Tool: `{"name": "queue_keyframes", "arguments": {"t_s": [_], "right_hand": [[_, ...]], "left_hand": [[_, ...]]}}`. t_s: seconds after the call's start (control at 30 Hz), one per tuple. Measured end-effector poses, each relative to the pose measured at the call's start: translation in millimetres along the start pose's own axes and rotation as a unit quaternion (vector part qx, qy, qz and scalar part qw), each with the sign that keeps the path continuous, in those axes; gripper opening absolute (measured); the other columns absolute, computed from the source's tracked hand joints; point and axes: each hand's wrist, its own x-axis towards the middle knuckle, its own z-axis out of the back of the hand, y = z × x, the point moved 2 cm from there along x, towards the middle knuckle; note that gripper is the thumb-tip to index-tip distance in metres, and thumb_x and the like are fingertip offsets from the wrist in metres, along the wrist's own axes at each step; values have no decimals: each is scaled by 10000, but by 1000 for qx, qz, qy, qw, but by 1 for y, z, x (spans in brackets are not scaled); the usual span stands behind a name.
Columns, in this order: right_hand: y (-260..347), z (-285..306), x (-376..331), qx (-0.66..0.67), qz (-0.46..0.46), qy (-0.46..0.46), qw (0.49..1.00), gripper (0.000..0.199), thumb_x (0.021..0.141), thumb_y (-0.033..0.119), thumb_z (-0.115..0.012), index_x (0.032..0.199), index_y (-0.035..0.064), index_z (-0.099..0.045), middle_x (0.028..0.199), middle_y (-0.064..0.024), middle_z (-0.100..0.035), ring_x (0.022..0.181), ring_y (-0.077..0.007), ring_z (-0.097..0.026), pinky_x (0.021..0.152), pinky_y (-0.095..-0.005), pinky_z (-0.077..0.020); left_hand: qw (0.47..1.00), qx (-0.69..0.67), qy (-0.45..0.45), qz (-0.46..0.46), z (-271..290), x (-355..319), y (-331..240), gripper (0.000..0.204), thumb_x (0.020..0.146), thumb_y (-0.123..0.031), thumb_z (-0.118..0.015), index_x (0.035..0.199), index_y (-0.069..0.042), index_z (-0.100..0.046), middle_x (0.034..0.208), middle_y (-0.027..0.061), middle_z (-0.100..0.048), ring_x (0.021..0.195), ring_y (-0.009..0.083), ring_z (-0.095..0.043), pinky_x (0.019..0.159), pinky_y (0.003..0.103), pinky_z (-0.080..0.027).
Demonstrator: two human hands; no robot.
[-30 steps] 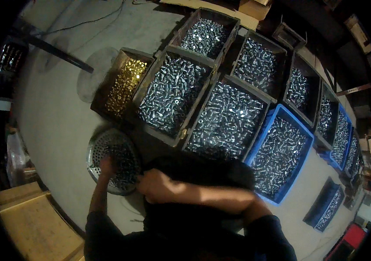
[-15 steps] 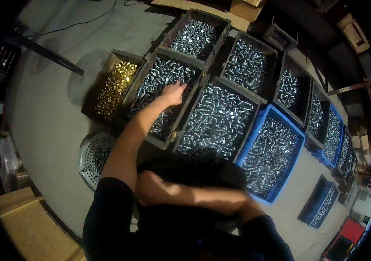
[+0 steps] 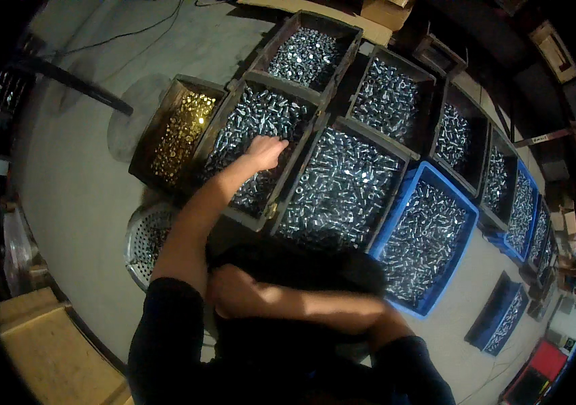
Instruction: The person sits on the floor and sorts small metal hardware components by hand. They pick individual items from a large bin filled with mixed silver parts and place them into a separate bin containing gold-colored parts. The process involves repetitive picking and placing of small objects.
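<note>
Your left hand rests, fingers curled, on the silver bolts in the dark wooden crate on the floor; whether its grip holds any, you cannot tell. Your right hand, loosely closed, lies near your chest. A perforated metal pan sits beside the crate's near corner.

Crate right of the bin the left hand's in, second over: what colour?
Blue plastic crate, full of silvery fasteners; the left hand reaches into a dark bin. Head view.
</note>
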Motion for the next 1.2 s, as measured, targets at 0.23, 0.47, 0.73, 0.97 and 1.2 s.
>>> {"name": "queue_keyframes", "arguments": {"t_s": [0.23,0.47,0.73,0.97,1.2], "right_hand": [[5,0,2,-1,-25,44,999,84,565,202,-628,555,123,-600,546,-53,-567,551,-190,-584,465,-306,-421],[2,-9,3,6,-10,-3,1000,87,563,202,-632,577,116,-621,537,-60,-571,513,-198,-578,446,-315,-420],[5,-4,6,19,-16,102,994,111,611,173,-615,691,96,-620,756,-56,-578,698,-220,-573,543,-340,-453],[10,-4,9,6,18,128,992,212,625,220,-611,777,73,-608,824,-63,-563,741,-216,-570,556,-324,-462],[4,-24,7,-5,-8,118,993,212,622,231,-599,762,72,-603,836,-71,-565,747,-232,-572,598,-337,-469]], "left_hand": [[991,-101,-80,32,-10,-1,17,260,690,-84,-587,949,-95,-604,858,141,-605,782,323,-585,693,415,-470],[827,-539,-122,100,24,-107,68,289,727,-66,-636,992,24,-565,758,73,-592,551,89,-531,500,244,-448],[913,-223,-151,306,-37,-335,103,387,726,-115,-617,1099,-31,-553,785,112,-647,588,276,-581,612,324,-477],[930,-119,-23,346,-125,-405,128,359,692,-197,-621,1009,-34,-581,938,187,-593,865,345,-558,768,372,-446],[945,-272,-165,81,54,-150,25,327,689,-99,-628,1012,-73,-589,931,146,-584,825,301,-570,734,349,-463]]}}
